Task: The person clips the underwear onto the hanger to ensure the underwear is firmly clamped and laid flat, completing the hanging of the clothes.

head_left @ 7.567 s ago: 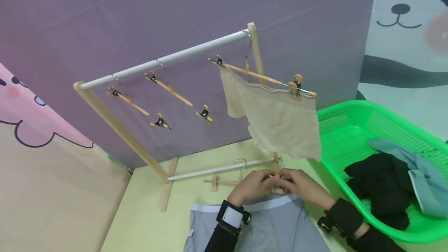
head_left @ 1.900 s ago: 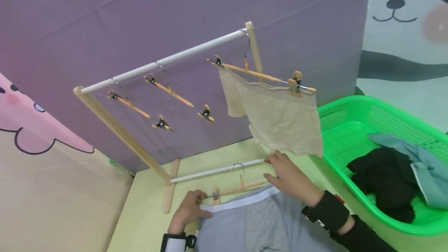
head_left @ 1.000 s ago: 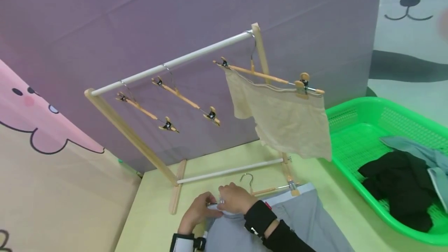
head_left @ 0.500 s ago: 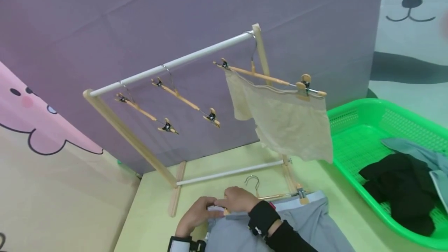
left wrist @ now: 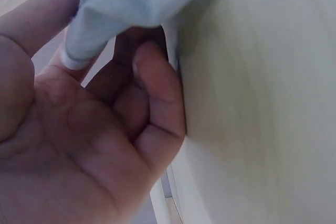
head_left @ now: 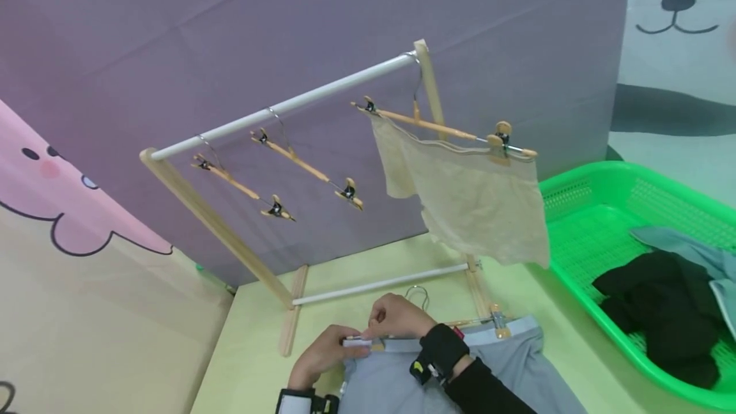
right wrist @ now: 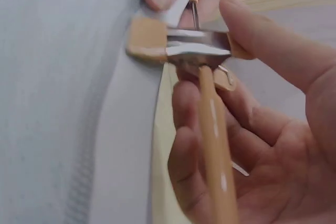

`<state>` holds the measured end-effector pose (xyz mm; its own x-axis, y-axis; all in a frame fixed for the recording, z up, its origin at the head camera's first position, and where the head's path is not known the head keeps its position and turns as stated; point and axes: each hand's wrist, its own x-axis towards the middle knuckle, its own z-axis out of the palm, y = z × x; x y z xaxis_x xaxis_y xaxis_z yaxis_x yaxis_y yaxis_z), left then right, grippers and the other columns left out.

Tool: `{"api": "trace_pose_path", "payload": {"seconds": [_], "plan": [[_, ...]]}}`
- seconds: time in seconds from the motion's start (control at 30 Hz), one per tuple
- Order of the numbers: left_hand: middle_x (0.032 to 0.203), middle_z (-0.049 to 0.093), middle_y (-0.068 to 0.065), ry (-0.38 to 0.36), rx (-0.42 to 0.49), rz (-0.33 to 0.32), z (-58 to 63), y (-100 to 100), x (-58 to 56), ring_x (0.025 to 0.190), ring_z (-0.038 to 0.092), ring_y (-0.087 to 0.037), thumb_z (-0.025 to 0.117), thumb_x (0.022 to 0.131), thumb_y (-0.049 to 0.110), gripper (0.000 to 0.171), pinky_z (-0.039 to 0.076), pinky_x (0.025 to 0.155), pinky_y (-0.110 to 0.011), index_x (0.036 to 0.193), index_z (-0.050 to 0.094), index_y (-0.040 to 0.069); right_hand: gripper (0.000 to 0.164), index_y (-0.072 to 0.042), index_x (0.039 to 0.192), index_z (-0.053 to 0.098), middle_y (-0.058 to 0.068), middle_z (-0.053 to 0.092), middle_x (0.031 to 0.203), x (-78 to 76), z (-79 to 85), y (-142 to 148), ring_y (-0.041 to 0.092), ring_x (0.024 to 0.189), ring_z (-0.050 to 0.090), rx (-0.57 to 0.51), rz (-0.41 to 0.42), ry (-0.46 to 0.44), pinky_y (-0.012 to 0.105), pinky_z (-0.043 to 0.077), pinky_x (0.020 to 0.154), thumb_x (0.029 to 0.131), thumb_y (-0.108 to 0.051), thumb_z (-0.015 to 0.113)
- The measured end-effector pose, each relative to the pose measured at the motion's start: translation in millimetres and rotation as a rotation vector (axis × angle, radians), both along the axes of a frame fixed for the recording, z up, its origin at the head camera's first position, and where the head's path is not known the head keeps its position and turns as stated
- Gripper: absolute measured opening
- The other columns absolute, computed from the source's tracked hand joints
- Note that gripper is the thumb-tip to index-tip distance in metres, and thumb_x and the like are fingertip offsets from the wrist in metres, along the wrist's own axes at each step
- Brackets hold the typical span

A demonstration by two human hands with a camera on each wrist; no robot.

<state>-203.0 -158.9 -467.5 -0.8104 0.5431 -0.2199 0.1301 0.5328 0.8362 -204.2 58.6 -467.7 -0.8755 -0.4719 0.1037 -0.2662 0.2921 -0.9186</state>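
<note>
Grey pants [head_left: 391, 379] with a pale waistband lie on the table, their lower part out of frame. My left hand [head_left: 324, 353] pinches the waistband's left corner; in the left wrist view the grey cloth [left wrist: 113, 17] lies between thumb and fingers. My right hand [head_left: 399, 317] is at the left clip [right wrist: 147, 38] of a wooden clip hanger [right wrist: 215, 145]. Its thumb touches one clip handle, with the fingers curled behind the bar. That clip bites the waistband. The hanger's right clip [head_left: 499, 323] also sits on the waistband. The right hand hides part of the bar.
A rack with a white top rod [head_left: 322, 91] stands behind. Two bare clip hangers hang left, and beige shorts [head_left: 471, 190] hang from another at right. A green basket [head_left: 575, 292] holds black clothing [head_left: 661, 312] and blue-green clothing [head_left: 684, 248].
Both hands were at the right clip; they have since moved to the left end of the waistband. Over the last half second the right hand has risen slightly, and the left clip shows more.
</note>
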Motion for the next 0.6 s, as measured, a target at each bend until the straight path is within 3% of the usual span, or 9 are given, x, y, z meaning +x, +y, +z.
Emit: {"api": "trace_pose_path", "payload": {"seconds": [0.33, 0.5, 0.6], "plan": [[0.089, 0.070, 0.000, -0.037, -0.015, 0.151, 1.4, 1, 1.0, 0.083, 0.059, -0.013, 0.073, 0.090, 0.030, 0.031, 0.047, 0.073, -0.030, 0.093, 0.075, -0.001, 0.017, -0.009, 0.084, 0.073, -0.003, 0.068, 0.075, -2.9, -4.6, -2, 0.007, 0.065, 0.058, -0.034, -0.091, 0.038, 0.024, 0.046, 0.060, 0.086, -0.025, 0.078], [0.095, 0.072, -0.003, -0.017, -0.024, 0.158, 0.2, 2, 1.3, 0.087, 0.059, -0.014, 0.075, 0.088, 0.028, 0.029, 0.047, 0.075, -0.031, 0.097, 0.076, 0.001, 0.017, -0.010, 0.083, 0.073, -0.003, 0.069, 0.077, -3.2, -8.9, -5, 0.008, 0.069, 0.060, -0.034, -0.179, 0.084, 0.026, 0.048, 0.062, 0.086, -0.027, 0.077], [0.099, 0.073, -0.006, -0.016, -0.023, 0.146, -1.8, 1, 1.4, 0.088, 0.060, -0.013, 0.075, 0.088, 0.026, 0.028, 0.047, 0.075, -0.031, 0.100, 0.075, 0.000, 0.017, -0.008, 0.084, 0.073, 0.000, 0.070, 0.076, -2.6, -10.8, -7, 0.011, 0.066, 0.063, -0.075, -0.216, 0.065, 0.025, 0.050, 0.059, 0.087, -0.024, 0.077]]}}
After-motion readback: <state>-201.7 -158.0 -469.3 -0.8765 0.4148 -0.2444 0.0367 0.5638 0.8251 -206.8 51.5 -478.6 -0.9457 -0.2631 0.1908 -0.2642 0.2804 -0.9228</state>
